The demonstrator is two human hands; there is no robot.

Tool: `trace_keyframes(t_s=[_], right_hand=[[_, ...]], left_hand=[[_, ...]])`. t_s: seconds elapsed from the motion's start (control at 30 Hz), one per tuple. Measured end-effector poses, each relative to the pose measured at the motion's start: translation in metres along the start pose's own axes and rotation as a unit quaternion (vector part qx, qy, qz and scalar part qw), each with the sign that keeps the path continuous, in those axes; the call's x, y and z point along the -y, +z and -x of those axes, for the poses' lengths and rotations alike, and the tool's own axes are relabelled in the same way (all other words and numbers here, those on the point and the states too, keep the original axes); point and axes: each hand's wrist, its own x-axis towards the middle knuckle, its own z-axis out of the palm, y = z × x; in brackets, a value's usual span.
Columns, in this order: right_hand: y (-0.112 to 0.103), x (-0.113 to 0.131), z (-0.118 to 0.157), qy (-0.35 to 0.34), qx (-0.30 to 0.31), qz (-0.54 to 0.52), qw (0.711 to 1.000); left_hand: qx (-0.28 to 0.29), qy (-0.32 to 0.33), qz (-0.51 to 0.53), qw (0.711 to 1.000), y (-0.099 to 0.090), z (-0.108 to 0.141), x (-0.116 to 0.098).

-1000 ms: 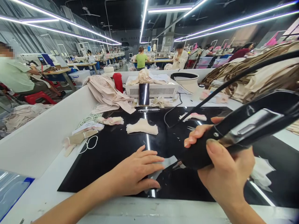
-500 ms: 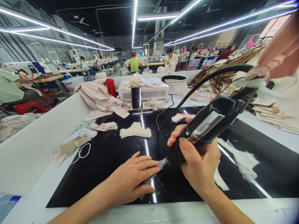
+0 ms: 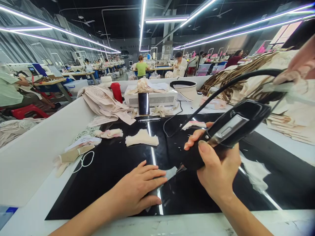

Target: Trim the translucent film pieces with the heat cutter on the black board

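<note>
My left hand (image 3: 140,186) lies flat with its fingers spread, pressing a thin pale strip (image 3: 171,173) onto the black work mat (image 3: 108,193). Part of the strip is hidden under the fingers. My right hand (image 3: 219,173) is wrapped around a corded black handheld tool (image 3: 236,126) with a silver panel on its side. The tool is tilted, its small metal tip pointing down to the left, close to the strip's right end; I cannot tell whether they touch. A cream fabric piece (image 3: 142,138) lies beyond my left hand, and a white one (image 3: 256,172) right of my right hand.
A black cable (image 3: 228,79) arches from the tool, near a blurred finger-like shape (image 3: 292,68) at upper right. Behind the mat stand a phone (image 3: 144,104), a vented white box (image 3: 157,99) and a red container (image 3: 116,92). Fabric piles (image 3: 105,103) flank both sides; people sit farther back.
My right hand has moved right with the tool, so its tip is farther from my left hand and more of the strip shows. My left hand stays nearly in place.
</note>
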Motion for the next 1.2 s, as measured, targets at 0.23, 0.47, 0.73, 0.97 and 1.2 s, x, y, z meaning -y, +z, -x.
trace_keyframes(t_s=[0.23, 0.47, 0.73, 0.97, 1.2], right_hand=[[-0.003, -0.003, 0.001, 0.007, 0.006, 0.014, 1.0], [-0.004, -0.002, 0.0, 0.022, 0.004, 0.024, 0.999], [-0.008, 0.005, -0.004, -0.001, 0.009, 0.066, 0.998], [-0.021, 0.018, -0.008, -0.047, 0.043, 0.246, 0.967], [-0.046, 0.02, -0.004, -0.166, -0.037, 0.314, 0.934]], left_hand=[[-0.018, 0.008, 0.015, 1.0, -0.002, -0.001, -0.005], [-0.08, -0.002, 0.067, 0.994, 0.0, 0.002, 0.0], [-0.217, -0.117, 0.034, 0.968, 0.013, 0.0, 0.015], [-0.207, -0.124, 0.078, 0.967, 0.01, -0.002, 0.013], [-0.229, -0.12, 0.129, 0.958, 0.008, -0.004, 0.012]])
